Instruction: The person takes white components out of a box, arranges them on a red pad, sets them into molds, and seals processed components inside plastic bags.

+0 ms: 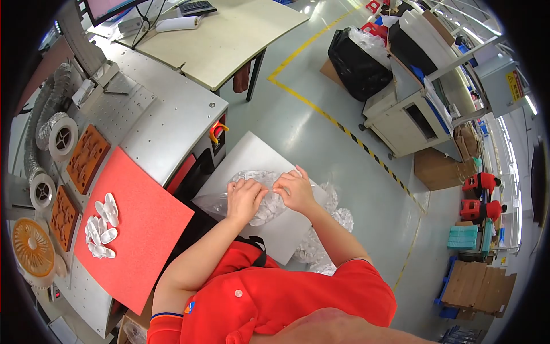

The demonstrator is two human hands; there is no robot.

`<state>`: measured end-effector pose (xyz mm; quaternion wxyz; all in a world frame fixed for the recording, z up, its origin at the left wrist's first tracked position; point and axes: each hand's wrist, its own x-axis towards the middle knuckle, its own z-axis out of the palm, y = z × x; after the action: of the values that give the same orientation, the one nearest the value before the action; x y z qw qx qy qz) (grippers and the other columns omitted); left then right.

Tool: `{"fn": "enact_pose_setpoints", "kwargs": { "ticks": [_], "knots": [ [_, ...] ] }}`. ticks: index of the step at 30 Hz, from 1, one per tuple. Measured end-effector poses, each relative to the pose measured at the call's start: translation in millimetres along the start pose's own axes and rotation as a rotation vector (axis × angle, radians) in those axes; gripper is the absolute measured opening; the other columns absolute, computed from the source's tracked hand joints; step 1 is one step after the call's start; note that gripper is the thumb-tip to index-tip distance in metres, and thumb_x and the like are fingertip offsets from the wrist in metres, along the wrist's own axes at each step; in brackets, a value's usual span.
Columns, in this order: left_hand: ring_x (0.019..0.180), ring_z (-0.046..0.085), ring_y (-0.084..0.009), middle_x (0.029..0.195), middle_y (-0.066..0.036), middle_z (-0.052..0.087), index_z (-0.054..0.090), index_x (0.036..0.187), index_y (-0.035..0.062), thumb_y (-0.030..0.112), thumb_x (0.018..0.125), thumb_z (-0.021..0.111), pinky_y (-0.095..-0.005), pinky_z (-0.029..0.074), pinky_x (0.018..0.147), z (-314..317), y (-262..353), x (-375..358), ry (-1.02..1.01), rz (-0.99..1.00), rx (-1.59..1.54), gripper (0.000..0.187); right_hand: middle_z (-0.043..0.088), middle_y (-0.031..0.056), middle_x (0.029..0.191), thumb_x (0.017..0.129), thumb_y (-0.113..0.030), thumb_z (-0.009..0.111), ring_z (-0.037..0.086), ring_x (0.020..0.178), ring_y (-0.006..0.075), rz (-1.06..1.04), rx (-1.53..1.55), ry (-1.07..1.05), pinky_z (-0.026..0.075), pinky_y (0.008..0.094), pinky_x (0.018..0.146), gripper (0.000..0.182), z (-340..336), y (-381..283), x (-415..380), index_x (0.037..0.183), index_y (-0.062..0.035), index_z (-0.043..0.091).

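Nearest to the head camera is the red shirt (298, 295) of the person. Beyond it, the left hand (244, 199) and right hand (294, 190) are side by side at a clear plastic bag (268, 214), which lies on a white board (246, 153). Their fingers are bent inward; whether they pinch the film, I cannot tell. Leftward, small white pieces (109, 235) rest on a red mat (146, 223).

Glossy grey floor (255, 123), striped tape (375, 159), cream table (240, 34)
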<state>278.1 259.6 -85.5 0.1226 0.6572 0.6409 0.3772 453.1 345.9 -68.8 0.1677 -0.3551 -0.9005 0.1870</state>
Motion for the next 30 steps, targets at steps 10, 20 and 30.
{"fn": "enact_pose_setpoints", "kwargs": {
  "ticks": [10,20,30],
  "knots": [
    [0.083,0.056,-0.0216,0.082,0.0,0.06,0.065,0.081,0.0125,0.026,0.083,0.067,-0.0369,0.034,0.079,0,-6,-5,-0.033,-0.051,0.011,0.014,0.062,-0.0047,0.078,0.081,-0.025,0.066,0.057,0.082,0.0185,-0.013,0.053,-0.027,0.029,0.0473,0.106,0.01,9,-15,2,0.077,-0.016,0.066],
    [0.084,0.056,-0.0231,0.082,-0.001,0.061,0.065,0.083,0.0133,0.024,0.083,0.066,-0.0381,0.035,0.078,-3,-13,-11,-0.035,-0.048,0.023,0.011,0.063,-0.0041,0.079,0.08,-0.026,0.068,0.058,0.081,0.0193,0.013,0.057,-0.012,0.032,0.0464,0.102,0.01,7,-8,-2,0.076,-0.0167,0.066],
    [0.088,0.056,-0.0212,0.085,0.001,0.061,0.066,0.085,0.0178,0.027,0.085,0.063,-0.0373,0.034,0.08,-9,-23,-24,-0.016,-0.105,0.054,0.01,0.065,-0.0059,0.08,0.08,-0.022,0.07,0.059,0.083,0.0166,0.0,-0.03,0.004,0.032,0.0433,0.102,0.008,9,-9,4,0.075,-0.0159,0.068]
  ]
}}
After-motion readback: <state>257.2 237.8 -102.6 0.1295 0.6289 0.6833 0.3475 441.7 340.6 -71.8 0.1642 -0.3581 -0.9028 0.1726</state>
